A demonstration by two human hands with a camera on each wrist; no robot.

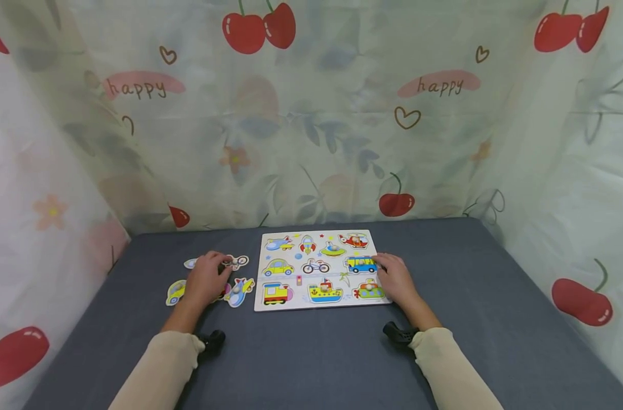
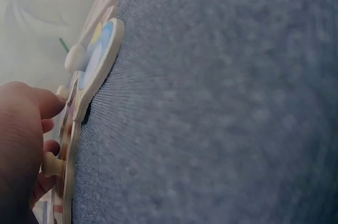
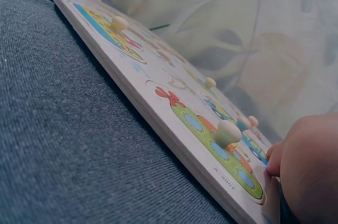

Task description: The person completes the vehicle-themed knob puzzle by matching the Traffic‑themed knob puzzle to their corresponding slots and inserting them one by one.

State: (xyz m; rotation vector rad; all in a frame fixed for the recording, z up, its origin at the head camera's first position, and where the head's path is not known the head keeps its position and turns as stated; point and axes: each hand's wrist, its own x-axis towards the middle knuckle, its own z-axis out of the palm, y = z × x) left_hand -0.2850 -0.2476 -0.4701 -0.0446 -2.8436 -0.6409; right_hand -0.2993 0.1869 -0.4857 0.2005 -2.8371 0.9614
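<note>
My left hand (image 1: 206, 279) is lowered over a group of loose wooden puzzle pieces, its fingertips at the left end of a bicycle piece (image 1: 237, 262). In the left wrist view its thumb (image 2: 46, 102) is beside a small knob, partly hidden behind it; whether the fingers pinch that knob is unclear. An airplane piece (image 1: 238, 292) and a yellow car piece (image 1: 175, 292) lie around this hand, with another piece partly covered by it. My right hand (image 1: 396, 279) rests its fingers on the right edge of the puzzle board (image 1: 298, 304), by the bus piece (image 1: 361, 264).
The board lies flat on a dark grey table (image 1: 311, 353). Knobbed pieces sit in it, among them a ship (image 1: 326, 291) and a submarine (image 3: 211, 139). A whitish-blue piece (image 1: 191, 263) lies left of the left hand. A patterned curtain (image 1: 316, 142) encloses the table's back and sides.
</note>
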